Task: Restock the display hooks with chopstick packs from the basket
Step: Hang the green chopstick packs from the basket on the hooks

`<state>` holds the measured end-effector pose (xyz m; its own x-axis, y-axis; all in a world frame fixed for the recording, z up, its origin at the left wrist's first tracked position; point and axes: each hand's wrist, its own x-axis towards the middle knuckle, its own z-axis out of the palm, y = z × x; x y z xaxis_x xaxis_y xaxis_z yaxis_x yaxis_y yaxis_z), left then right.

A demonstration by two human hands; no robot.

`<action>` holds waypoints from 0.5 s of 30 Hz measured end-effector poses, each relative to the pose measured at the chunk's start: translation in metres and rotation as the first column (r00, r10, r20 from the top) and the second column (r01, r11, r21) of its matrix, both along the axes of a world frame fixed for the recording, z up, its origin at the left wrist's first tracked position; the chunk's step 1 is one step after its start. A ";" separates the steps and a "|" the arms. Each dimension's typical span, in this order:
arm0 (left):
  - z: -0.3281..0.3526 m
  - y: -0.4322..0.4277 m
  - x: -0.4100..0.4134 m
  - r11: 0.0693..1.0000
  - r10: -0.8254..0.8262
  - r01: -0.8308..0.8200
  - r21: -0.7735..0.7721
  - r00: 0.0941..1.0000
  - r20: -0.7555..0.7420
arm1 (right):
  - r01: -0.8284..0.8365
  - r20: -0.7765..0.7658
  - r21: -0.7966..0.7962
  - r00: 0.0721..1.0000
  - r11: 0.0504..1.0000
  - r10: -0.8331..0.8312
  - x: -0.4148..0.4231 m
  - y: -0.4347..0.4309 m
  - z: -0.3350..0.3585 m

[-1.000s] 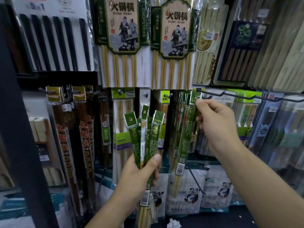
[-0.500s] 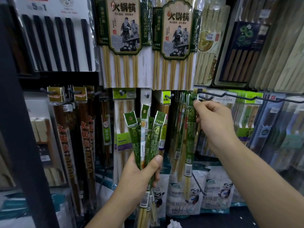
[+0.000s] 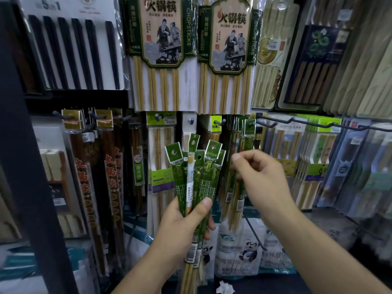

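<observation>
My left hand (image 3: 182, 223) grips the fanned packs (image 3: 212, 164); right hand (image 3: 263, 179) half-curled, empty, just beside them. Pinch one pack's top near its hole, then thread it onto the hook (image 3: 252, 124)

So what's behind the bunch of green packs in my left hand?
Behind the green packs your left hand grips hang shelf packs: a pale chopstick pack with lime header, and a hook peg. Panda-printed bags show below. Whatever is directly behind the fan is covered.
</observation>
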<state>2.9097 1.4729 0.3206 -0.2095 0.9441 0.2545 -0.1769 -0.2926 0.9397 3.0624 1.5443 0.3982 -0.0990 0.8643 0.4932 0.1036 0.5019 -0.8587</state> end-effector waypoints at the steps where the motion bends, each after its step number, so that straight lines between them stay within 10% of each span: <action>1: 0.000 0.000 0.001 1.000 0.001 -0.001 0.006 1.000 0.008 | -0.059 0.034 -0.018 0.998 0.998 0.060 -0.003 -0.005 -0.003; 15: -0.002 0.007 -0.003 0.995 0.093 -0.086 -0.052 0.987 0.131 | -0.110 -0.115 -0.029 0.988 0.994 0.106 -0.010 -0.009 -0.006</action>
